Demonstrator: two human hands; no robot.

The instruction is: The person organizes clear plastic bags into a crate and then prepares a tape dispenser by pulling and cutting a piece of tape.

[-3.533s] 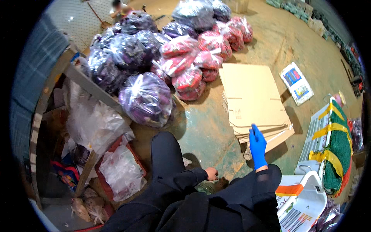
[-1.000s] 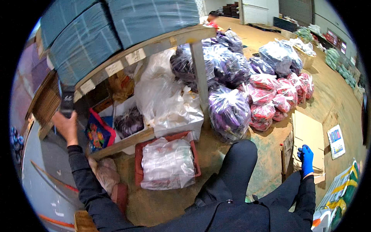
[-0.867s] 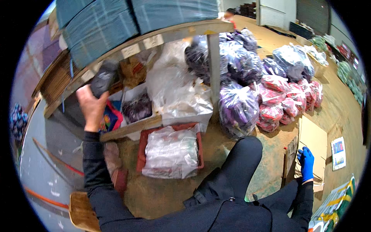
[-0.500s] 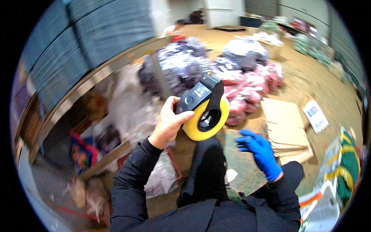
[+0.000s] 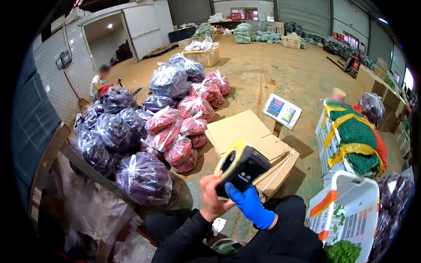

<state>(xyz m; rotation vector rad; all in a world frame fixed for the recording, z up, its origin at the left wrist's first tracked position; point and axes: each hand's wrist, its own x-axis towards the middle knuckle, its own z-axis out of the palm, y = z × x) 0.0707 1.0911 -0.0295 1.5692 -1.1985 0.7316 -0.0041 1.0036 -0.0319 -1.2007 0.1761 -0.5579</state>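
Note:
A black tape dispenser (image 5: 247,165) with a wide yellow roll of tape (image 5: 239,144) is held up in front of my knees. The fingers of my bare left hand (image 5: 212,198) are closed around its lower left end. My right hand (image 5: 255,209), in a blue glove, grips the dispenser's near edge, its fingertips lapping over the black side. Just beyond lies a stack of flat brown cardboard (image 5: 245,127), partly hidden by the dispenser.
Clear bags of purple produce (image 5: 144,177) and red bags (image 5: 180,151) are heaped at the left. A scale display (image 5: 282,110) stands behind the cardboard. On the right are a white crate (image 5: 355,188) with greens and a green netted bundle (image 5: 357,136). A person (image 5: 98,83) sits at the far left.
The dispenser has swung over to the right and turned in my left hand. My gloved right hand, empty before, has come onto it. The view has turned rightward.

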